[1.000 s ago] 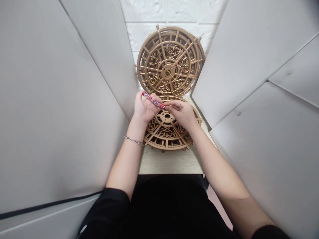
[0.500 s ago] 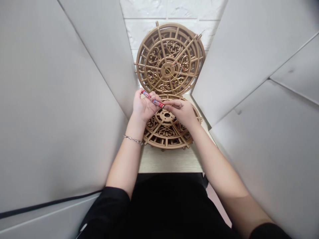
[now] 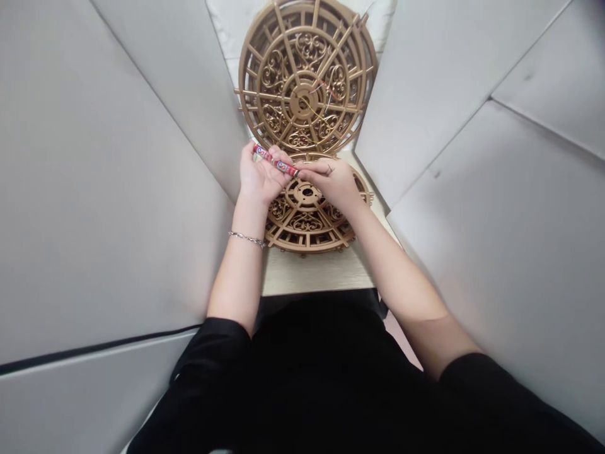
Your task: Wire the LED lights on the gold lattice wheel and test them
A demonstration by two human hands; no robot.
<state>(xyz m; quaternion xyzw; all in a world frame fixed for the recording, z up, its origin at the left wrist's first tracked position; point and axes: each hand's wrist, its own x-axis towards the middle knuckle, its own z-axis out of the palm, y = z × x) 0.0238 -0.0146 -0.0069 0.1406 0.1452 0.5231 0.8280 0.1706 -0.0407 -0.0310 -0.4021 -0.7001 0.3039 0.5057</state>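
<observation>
A slim red printed tube (image 3: pixel 275 161) with blue and white lettering slants across my hands; I cannot tell what it contains. My left hand (image 3: pixel 263 180), palm up, holds it, with the thumb by its upper left end and the fingers curled behind it. With thumb and index finger, my right hand (image 3: pixel 333 183) pinches the dark lower right end. Both hands are above a flat-lying gold round lattice frame (image 3: pixel 307 222) with scrollwork and a holed hub. Behind it, more gold round frames (image 3: pixel 309 60) lean upright, thin yellow, red and white wires showing at the hub.
The frames rest on a pale wooden tabletop (image 3: pixel 316 274) with its front edge close to my body. Grey panels (image 3: pixel 137 176) rise tightly on the left and grey panels (image 3: pixel 472 208) on the right. A white brick-pattern wall (image 3: pixel 224 31) stands behind.
The whole view has shifted, so the hands, tube and frames all appear higher and slightly to the left. The two-handed hold on the tube looks the same.
</observation>
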